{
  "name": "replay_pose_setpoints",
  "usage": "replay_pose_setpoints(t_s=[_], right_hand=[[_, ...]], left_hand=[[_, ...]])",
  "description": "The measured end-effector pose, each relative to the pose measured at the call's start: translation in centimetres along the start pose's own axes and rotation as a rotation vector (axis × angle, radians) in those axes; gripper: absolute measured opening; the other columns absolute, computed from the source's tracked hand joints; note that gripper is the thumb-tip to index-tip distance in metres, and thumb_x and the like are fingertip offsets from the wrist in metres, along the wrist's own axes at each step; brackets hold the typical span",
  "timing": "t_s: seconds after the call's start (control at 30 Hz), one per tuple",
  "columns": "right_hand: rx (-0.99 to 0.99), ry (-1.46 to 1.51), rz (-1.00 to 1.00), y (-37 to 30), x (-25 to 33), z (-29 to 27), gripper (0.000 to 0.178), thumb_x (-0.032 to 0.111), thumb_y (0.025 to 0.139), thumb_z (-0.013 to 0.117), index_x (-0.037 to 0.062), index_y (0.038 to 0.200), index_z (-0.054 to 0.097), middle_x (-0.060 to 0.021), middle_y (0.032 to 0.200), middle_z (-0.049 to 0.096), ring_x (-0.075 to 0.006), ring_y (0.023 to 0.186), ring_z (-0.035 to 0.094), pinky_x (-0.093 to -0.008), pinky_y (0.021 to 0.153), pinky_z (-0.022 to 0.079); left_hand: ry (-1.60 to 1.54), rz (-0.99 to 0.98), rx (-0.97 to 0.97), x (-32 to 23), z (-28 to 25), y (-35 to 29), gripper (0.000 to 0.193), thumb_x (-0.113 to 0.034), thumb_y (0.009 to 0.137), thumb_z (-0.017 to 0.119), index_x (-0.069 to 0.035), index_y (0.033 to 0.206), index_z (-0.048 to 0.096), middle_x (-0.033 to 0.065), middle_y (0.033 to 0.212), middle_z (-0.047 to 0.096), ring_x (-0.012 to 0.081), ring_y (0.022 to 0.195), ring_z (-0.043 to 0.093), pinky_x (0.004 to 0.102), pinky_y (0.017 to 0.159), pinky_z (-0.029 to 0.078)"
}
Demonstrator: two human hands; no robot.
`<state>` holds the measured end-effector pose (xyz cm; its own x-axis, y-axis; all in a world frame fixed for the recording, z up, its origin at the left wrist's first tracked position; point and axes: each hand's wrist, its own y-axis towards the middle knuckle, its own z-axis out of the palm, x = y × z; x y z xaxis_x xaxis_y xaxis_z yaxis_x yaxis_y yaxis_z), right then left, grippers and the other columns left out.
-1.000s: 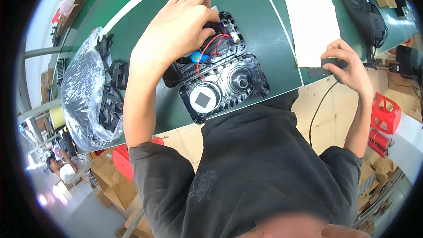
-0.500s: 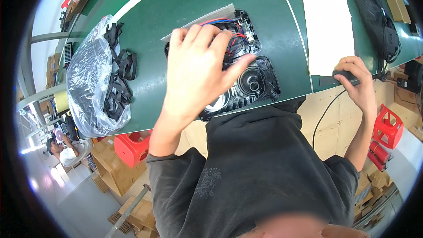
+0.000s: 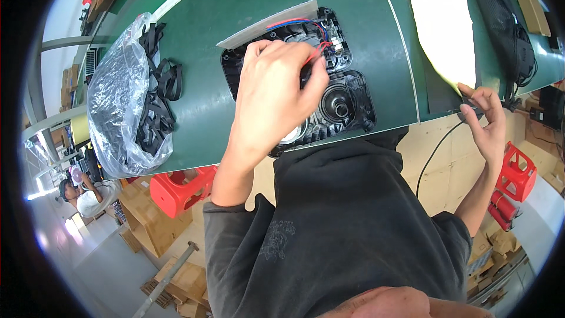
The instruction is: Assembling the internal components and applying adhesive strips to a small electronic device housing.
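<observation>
Left fingers (image 3: 301,52) curl by thin red wires (image 3: 322,46), likely fragile, best pinched mid-length; right fingers (image 3: 489,98) half-open by flexible-looking white sheet (image 3: 442,20); holds unclear.

The left hand (image 3: 278,79) hides part of the opened black casing (image 3: 356,101) near the front edge of the table (image 3: 203,94). Farther right, the white sheet (image 3: 441,20) is cut off; whether the right hand (image 3: 488,119) pinches its corner is unclear.

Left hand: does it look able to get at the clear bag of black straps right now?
Probably yes: the left hand is over the open black casing, and only green tabletop shows between that casing and the clear bag.
</observation>
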<state>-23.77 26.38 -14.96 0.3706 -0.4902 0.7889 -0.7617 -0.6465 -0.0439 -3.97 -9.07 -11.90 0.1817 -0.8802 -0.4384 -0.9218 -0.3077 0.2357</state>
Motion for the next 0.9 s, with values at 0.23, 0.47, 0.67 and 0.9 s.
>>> replay_pose_setpoints(t_s=[0.23, 0.47, 0.67, 0.9], right_hand=[[-0.044, 0.091, 0.094, -0.4, -1.6, 0.1, 0.016, 0.004, 0.107, 0.063, 0.0049, 0.115, 0.05, -0.0117, 0.124, 0.079, -0.0057, 0.095, 0.06, -0.022, 0.085, 0.049], [-0.174, -0.035, -0.148, -0.5, -0.9, 1.8, 0.016, -0.007, 0.099, 0.068, -0.0001, 0.111, 0.058, -0.0149, 0.133, 0.068, -0.0184, 0.106, 0.07, -0.0279, 0.089, 0.058], [-0.114, -0.242, -0.307, -0.7, 0.6, 2.1, 0.019, -0.009, 0.095, 0.068, 0.0004, 0.107, 0.057, -0.0153, 0.119, 0.072, -0.0278, 0.094, 0.072, -0.0357, 0.081, 0.057], [-0.021, -0.147, -0.06, -1.2, 1.6, 1.3, 0.012, -0.002, 0.102, 0.065, 0.0013, 0.109, 0.055, -0.0142, 0.123, 0.074, -0.0224, 0.092, 0.071, -0.0328, 0.084, 0.056]], left_hand=[[-0.047, 0.022, -0.035, 0.8, 0.9, -0.4, 0.017, -0.016, 0.106, 0.063, -0.003, 0.095, 0.065, 0.0127, 0.085, 0.067, 0.0347, 0.087, 0.065, 0.0433, 0.091, 0.046], [0.103, 0.124, -0.066, 0.7, 1.3, -0.2, 0.013, -0.012, 0.104, 0.062, -0.002, 0.096, 0.06, 0.0153, 0.09, 0.064, 0.0351, 0.088, 0.064, 0.0473, 0.092, 0.045], [0.059, 0.137, -0.073, 1.0, 1.6, -0.2, 0.015, -0.012, 0.107, 0.059, -0.001, 0.096, 0.059, 0.0162, 0.088, 0.06, 0.0376, 0.087, 0.061, 0.0477, 0.093, 0.046], [0.057, 0.14, -0.091, 1.2, 1.4, -0.5, 0.014, -0.012, 0.106, 0.061, -0.001, 0.097, 0.06, 0.0156, 0.087, 0.061, 0.0376, 0.087, 0.061, 0.047, 0.093, 0.046]])
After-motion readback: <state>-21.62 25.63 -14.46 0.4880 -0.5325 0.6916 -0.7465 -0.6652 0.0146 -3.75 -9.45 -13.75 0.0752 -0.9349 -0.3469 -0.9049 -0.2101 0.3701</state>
